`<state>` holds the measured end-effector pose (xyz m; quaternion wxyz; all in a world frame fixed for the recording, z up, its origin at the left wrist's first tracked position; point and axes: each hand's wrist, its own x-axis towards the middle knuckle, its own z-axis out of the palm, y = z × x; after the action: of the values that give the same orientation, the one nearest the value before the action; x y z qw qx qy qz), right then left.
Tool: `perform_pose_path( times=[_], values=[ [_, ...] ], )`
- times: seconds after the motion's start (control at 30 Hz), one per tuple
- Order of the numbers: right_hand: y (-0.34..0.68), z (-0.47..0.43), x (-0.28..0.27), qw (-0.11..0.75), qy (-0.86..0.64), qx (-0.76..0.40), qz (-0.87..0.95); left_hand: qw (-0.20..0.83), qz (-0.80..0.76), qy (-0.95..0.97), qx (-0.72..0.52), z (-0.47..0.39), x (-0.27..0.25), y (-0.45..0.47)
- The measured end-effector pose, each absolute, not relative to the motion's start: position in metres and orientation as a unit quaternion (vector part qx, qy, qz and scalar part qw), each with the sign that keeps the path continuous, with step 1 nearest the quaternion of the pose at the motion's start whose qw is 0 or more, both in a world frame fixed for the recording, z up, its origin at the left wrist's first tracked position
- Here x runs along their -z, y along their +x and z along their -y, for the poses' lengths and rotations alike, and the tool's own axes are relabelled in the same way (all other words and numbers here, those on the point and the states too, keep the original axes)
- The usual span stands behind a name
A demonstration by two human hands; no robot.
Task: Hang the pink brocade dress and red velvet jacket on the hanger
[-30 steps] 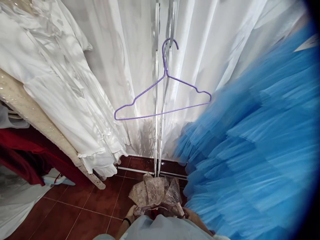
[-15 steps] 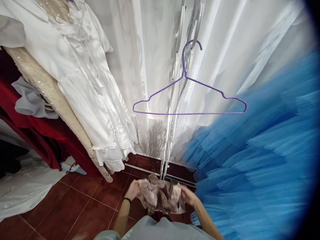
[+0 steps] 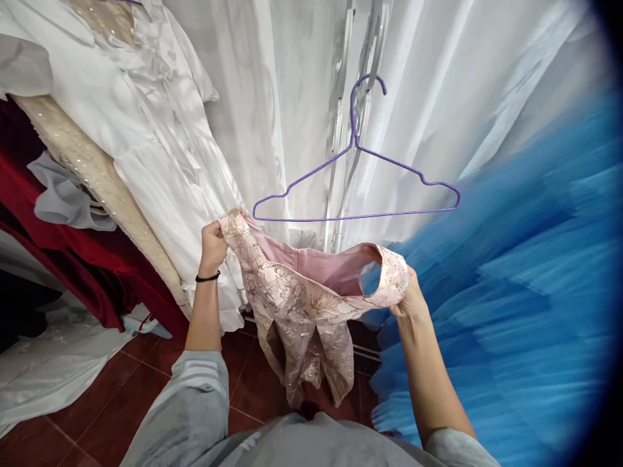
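A pink dress with a gold floral pattern is stretched between my two hands, its neckline open and its pink lining showing. My left hand, with a black band at the wrist, is closed on one shoulder of it. On the other shoulder my right hand is closed, its fingers partly hidden behind the fabric. The shiny skirt hangs down toward the floor. Just above the dress, a purple hanger hangs by its hook from a metal upright; its lower bar is bare and close to the left shoulder of the dress.
White dresses, a beaded cream garment and dark red cloth hang at the left. A large blue tulle dress fills the right side. White curtains cover the back, over a red tiled floor.
Both hands have risen and spread apart, lifting the dress from low near my body to just under the hanger. The bunched fabric has opened out.
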<state>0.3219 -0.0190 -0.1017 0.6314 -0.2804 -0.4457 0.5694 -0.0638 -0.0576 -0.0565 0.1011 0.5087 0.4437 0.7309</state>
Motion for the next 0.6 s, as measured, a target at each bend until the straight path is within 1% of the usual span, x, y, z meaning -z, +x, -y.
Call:
perform_pose_path(
  times=[0.1,0.2,0.33,0.4,0.5,0.6],
  values=[
    [0.332,0.016,0.102,0.679,-0.307,-0.525,0.412,0.101,-0.456,0.562,-0.683,0.05,0.023,-0.039],
    [0.353,0.011,0.108,0.715,-0.326,-0.483,0.385,0.135,-0.465,0.595,-0.641,0.049,-0.005,-0.013],
    [0.383,-0.004,0.112,0.735,-0.311,-0.424,0.428,0.178,-0.495,0.601,-0.601,0.047,-0.021,0.009],
    [0.396,-0.018,0.112,0.732,-0.301,-0.426,0.439,0.163,-0.507,0.598,-0.599,0.043,-0.02,0.014],
    [0.412,-0.049,0.107,0.732,-0.293,-0.437,0.433,0.099,-0.521,0.581,-0.618,0.034,-0.013,0.015],
    [0.428,-0.086,0.089,0.738,-0.281,-0.418,0.449,0.063,-0.521,0.569,-0.633,0.025,-0.007,0.014]
  ],
)
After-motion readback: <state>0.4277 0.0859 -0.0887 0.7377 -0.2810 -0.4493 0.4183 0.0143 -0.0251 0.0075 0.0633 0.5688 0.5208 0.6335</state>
